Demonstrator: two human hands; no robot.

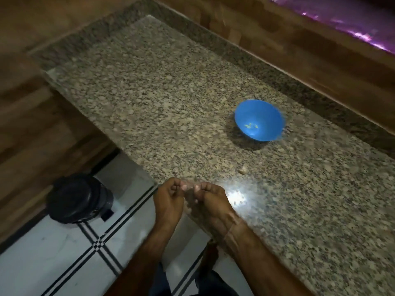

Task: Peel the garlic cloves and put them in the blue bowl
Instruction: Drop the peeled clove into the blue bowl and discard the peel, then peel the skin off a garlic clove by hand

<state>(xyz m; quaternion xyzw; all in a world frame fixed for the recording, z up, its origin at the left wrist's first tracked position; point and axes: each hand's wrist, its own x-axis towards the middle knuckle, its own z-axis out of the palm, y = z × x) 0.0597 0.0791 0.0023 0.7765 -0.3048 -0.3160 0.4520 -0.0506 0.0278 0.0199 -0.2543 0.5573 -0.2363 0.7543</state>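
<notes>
Garlic clove [242,170], small and pale, lies on the granite counter [171,103] right of centre, below the blue bowl [267,114], which holds a few yellowish bits. At lower centre, left hand [168,199] and right hand [210,199] meet fingertip to fingertip, fingers curled; blur hides any grip. A black bin [79,198] stands lower left.

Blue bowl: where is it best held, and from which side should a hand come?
Probably pinch the near rim of the blue bowl, coming from the front edge of the counter: it stands upright and open, and its flared rim is free all round.
</notes>
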